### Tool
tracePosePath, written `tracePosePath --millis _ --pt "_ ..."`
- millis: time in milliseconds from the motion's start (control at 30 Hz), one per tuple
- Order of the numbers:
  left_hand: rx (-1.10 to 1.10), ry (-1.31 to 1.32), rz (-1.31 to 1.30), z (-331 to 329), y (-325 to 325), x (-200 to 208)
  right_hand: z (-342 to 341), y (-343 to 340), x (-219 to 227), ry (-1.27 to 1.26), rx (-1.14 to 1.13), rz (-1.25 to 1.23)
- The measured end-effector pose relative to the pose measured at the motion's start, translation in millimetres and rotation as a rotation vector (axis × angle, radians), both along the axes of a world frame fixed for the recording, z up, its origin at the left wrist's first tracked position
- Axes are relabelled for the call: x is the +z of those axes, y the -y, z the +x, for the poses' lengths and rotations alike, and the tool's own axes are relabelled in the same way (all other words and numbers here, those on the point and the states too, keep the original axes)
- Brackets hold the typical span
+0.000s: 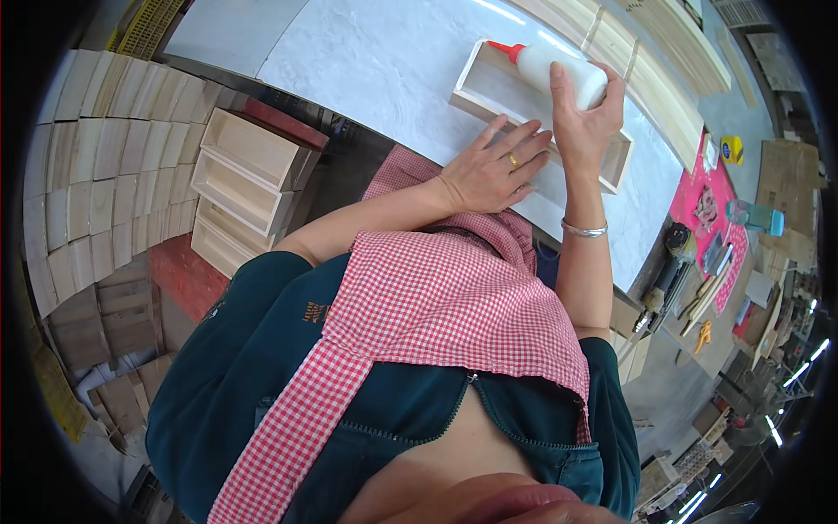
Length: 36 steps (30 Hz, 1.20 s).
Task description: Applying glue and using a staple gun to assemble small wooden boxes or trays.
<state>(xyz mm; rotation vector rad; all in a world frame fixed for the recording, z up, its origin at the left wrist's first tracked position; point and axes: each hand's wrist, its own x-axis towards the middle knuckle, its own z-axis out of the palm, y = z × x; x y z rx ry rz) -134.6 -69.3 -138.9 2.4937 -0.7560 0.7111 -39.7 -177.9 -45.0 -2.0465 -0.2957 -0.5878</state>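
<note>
On white table (384,61), right hand (583,122) gripping glue bottle (559,72), left hand (489,170) half-hiding wooden box (489,92)

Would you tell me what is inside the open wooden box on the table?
The wooden box shows only bare boards inside at its far end. The left hand and right hand with the glue bottle hide the rest.

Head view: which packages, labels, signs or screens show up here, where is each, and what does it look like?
Glue bottle: in the right hand over the open wooden box; white, red nozzle.
Yellow packet: far right, beside the pink mat; small, squarish, with a dark printed patch.
Teal bottle: lying right of the mat; see-through.
No signs or screens visible.
</note>
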Motion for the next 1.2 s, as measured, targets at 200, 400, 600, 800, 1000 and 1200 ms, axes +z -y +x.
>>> tracePosePath --millis 200,400,600,800,1000,1200 --pt "0.000 -0.009 0.019 -1 0 2 -2 27 3 -0.009 -0.082 -0.036" --pt "0.008 -0.051 0.020 -3 1 5 -8 63 10 -0.045 -0.192 -0.063" --pt "-0.019 -0.010 0.035 -2 1 4 -18 98 16 -0.050 -0.285 -0.079" --pt "0.007 -0.017 0.058 -2 4 3 -27 134 20 -0.028 -0.355 -0.113" --pt "0.023 -0.020 0.060 -2 4 5 -34 164 20 -0.035 -0.419 -0.112" --pt "0.034 -0.024 0.069 -2 5 5 -36 186 19 -0.031 -0.483 -0.123"
